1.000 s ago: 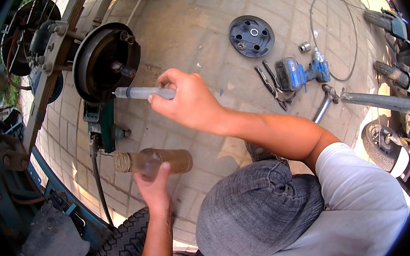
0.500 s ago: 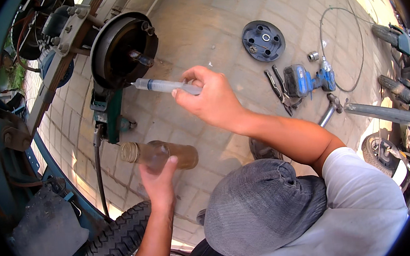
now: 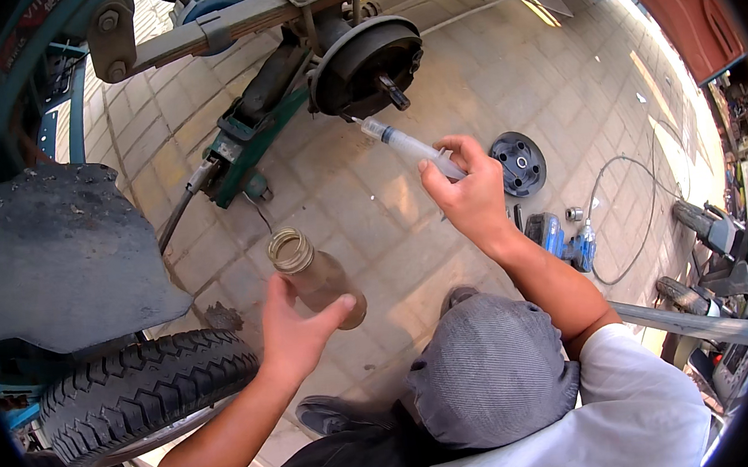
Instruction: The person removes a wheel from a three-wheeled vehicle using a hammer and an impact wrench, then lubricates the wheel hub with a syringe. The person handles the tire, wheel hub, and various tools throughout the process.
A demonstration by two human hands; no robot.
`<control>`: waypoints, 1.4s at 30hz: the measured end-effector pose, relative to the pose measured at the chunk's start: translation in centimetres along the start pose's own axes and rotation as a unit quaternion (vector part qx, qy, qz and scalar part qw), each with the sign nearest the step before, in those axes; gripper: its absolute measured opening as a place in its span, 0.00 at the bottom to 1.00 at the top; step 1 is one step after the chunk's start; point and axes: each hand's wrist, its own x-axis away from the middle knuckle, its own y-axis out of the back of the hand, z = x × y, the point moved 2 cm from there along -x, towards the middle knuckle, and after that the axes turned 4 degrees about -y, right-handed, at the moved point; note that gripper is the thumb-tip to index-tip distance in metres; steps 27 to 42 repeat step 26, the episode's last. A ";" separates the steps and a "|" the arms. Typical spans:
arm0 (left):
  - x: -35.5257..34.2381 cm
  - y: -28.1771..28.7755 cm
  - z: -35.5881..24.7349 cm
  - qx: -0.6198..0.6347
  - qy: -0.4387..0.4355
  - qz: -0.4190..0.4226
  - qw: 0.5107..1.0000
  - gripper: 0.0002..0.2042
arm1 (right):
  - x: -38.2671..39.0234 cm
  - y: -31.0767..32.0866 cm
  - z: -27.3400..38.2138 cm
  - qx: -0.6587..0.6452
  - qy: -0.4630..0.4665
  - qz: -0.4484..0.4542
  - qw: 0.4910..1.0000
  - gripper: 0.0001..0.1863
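Observation:
My right hand (image 3: 470, 188) is closed around a clear plastic syringe (image 3: 409, 147) with a dark plunger seal. Its nozzle points at the lower edge of a round dark brake housing (image 3: 345, 80), from which a stub shaft sticks out; whether it touches the rim I cannot tell. Lower down, my left hand (image 3: 298, 331) grips an uncapped clear bottle (image 3: 323, 276), tilted, with a threaded mouth and a brownish look inside. Left of the housing, a green jack (image 3: 253, 151) stands under the axle assembly.
A black round cover (image 3: 519, 165) lies on the paving, near a blue power tool (image 3: 546, 233), a metal socket (image 3: 574, 213) and a thin cable (image 3: 612, 159). At lower left are a large tyre (image 3: 152, 386) and a dark flap (image 3: 55, 252). A grey cap (image 3: 493, 370) fills the lower middle.
The whole view has swung, so the housing and syringe appear farther right. The bottle's mouth now points more upward in the picture. Both hands keep their holds; the syringe tip stays by the housing's edge.

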 end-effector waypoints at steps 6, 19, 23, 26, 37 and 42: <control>1.9 -0.5 2.3 0.031 0.004 0.015 0.999 0.35 | 0.0 -0.3 0.8 0.102 0.102 -0.022 0.989 0.16; 3.2 2.8 1.7 0.091 -0.037 -0.002 0.995 0.33 | 4.7 -5.1 1.0 0.162 0.000 -0.040 0.986 0.26; 3.6 4.6 0.9 0.091 -0.078 -0.032 0.992 0.32 | 5.5 -7.1 2.4 -0.060 -0.177 -0.059 0.981 0.27; 3.7 5.7 -0.2 0.100 -0.110 -0.038 0.988 0.34 | 5.3 -7.6 2.4 -0.164 -0.274 -0.049 0.946 0.29; 3.7 5.7 -0.2 0.100 -0.110 -0.038 0.988 0.34 | 5.3 -7.6 2.4 -0.164 -0.274 -0.049 0.946 0.29; 3.7 5.7 -0.2 0.100 -0.110 -0.038 0.988 0.34 | 5.3 -7.6 2.4 -0.164 -0.274 -0.049 0.946 0.29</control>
